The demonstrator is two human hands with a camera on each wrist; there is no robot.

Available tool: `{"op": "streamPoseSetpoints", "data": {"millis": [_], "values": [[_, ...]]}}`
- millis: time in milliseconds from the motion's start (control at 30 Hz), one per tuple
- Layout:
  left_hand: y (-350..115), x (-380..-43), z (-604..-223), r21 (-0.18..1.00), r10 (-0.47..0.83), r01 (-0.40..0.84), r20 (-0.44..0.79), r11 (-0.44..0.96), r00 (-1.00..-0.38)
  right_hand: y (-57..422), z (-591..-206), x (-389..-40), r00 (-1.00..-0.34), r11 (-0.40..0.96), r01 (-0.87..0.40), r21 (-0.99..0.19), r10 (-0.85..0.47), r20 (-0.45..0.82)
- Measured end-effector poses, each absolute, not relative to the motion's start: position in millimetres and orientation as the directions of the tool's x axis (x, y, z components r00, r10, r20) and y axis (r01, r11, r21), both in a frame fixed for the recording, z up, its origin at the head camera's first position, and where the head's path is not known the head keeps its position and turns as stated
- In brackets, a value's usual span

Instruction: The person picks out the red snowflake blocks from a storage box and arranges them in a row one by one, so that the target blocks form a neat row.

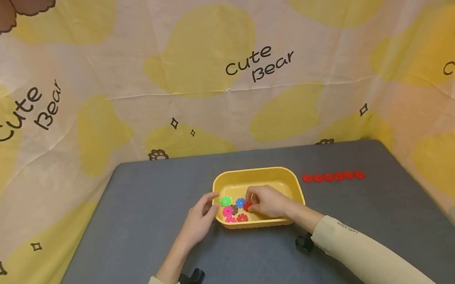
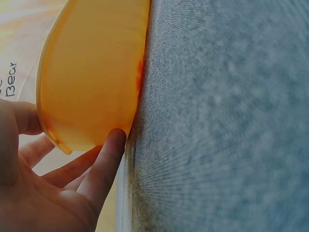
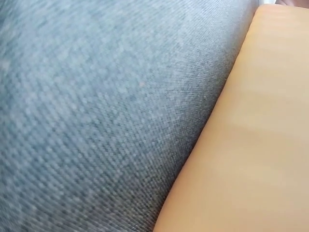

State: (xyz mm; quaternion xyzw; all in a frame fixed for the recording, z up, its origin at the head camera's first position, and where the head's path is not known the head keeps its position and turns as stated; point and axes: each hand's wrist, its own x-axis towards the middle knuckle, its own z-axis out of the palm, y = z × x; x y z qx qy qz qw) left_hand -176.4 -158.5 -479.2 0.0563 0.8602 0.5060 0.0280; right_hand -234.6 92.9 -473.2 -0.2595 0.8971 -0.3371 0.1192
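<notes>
A yellow plastic tray [image 1: 254, 172] sits on the table. Inside its left half lie loose flower-shaped discs: a green disc [image 1: 226, 201], a blue disc [image 1: 240, 202], a grey disc [image 1: 235, 210], pink discs [image 1: 227, 211] and a red disc [image 1: 242, 218]. My right hand [image 1: 271, 202] reaches into the tray and pinches another red flower-shaped disc [image 1: 247, 206]. At the tray's left end, my left hand [image 1: 199, 219] rests extended fingers against the outer wall, as the left wrist view shows. The right wrist view has the tray wall [image 3: 251, 145] but not the hand's fingers.
A straight row of red flower-shaped discs [image 1: 328, 177] lies on the grey table [image 1: 135, 204], right of the tray. Behind the table hangs a patterned curtain [image 1: 203, 49]. A black strap-on camera [image 1: 192, 280] sits at the left wrist, another wrist camera [image 1: 303, 243] at the right.
</notes>
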Motion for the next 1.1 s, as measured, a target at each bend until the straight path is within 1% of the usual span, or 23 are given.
{"op": "streamPoseSetpoints", "data": {"millis": [167,333,500,867,1100], "values": [[-158.0,-177.1,-479.5,0.873,0.128,0.067,0.006,0.483,-0.992,94.2,-471.9,-235.2,-0.858,0.606,-0.31,-0.733,-0.51,-0.059],[-157.4,-177.9,-479.6,0.879,0.138,0.075,0.01,0.47,-0.99,96.4,-468.4,-234.4,-0.867,0.556,-0.291,-0.779,-0.497,-0.031],[-157.6,-177.6,-479.6,0.878,0.135,0.072,0.009,0.473,-0.991,101.6,-459.8,-230.7,-0.877,0.505,-0.23,-0.832,-0.479,-0.049],[-158.1,-177.1,-478.7,0.883,0.121,0.042,-0.016,0.468,-0.993,123.9,-442.2,-223.7,-0.845,0.409,-0.24,-0.881,-0.534,-0.017],[-158.5,-177.3,-478.6,0.886,0.121,0.048,-0.009,0.462,-0.993,148.0,-428.1,-218.4,-0.845,0.379,-0.226,-0.897,-0.534,-0.012]]}}
